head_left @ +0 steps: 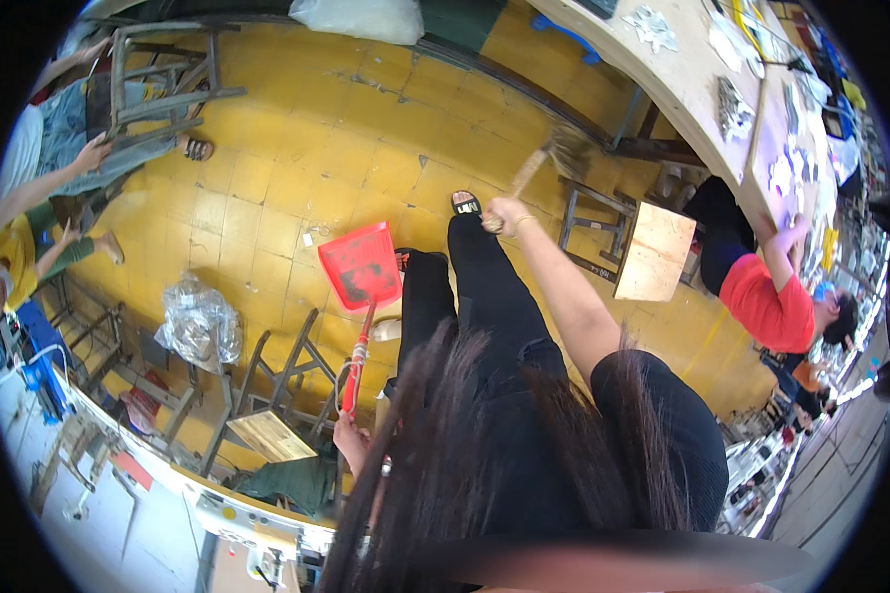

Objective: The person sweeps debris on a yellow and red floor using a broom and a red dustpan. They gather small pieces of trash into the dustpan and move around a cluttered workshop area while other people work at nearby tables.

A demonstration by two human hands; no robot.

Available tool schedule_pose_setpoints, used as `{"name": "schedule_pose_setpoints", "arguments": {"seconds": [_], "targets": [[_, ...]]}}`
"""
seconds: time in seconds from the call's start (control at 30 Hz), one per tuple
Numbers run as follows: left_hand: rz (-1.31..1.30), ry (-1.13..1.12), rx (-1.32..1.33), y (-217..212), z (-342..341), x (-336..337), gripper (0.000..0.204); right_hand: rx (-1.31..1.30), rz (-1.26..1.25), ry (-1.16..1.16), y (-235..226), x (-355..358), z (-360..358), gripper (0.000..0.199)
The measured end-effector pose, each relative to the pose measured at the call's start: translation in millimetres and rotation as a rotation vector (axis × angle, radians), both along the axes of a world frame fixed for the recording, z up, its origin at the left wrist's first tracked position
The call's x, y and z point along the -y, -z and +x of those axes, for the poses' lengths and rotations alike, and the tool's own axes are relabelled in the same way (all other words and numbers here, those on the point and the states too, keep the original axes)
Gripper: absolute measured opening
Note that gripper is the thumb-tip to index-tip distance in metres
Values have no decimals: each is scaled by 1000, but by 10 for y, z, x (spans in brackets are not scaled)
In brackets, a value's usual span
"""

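Observation:
A red dustpan (366, 259) with a dark dirt patch in its scoop is held near the floor, left of my feet. Low in the picture, my left hand (351, 441) is closed round its long red handle; hair partly covers that hand and wrist. My right hand (507, 214) grips the pale handle of a short broom (530, 170) out in front of me. The broom's brownish bristles are blurred and reach toward the dark edge at the far right. Broom and dustpan are well apart.
Wooden stools (653, 252) stand to the right, with more at the left. A clear plastic bag (200, 321) lies on the yellow tiled floor (267, 178). Worktables run along both sides. A person in red (771, 301) sits at the right; other people are at the left.

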State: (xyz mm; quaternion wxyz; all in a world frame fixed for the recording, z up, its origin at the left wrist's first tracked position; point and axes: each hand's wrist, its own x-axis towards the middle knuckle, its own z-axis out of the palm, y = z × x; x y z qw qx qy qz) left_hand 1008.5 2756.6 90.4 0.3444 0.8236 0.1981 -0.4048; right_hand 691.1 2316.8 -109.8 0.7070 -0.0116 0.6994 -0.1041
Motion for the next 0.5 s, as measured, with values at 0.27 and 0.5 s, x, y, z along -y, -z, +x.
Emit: {"name": "schedule_pose_setpoints", "arguments": {"seconds": [0.27, 0.5], "targets": [[199, 1358, 330, 10, 353, -370, 25, -275, -222, -603, -180, -620, 1016, 32], [-31, -78, 72, -19, -265, 198, 34, 25, -279, -711, -469, -580, 1840, 12]]}}
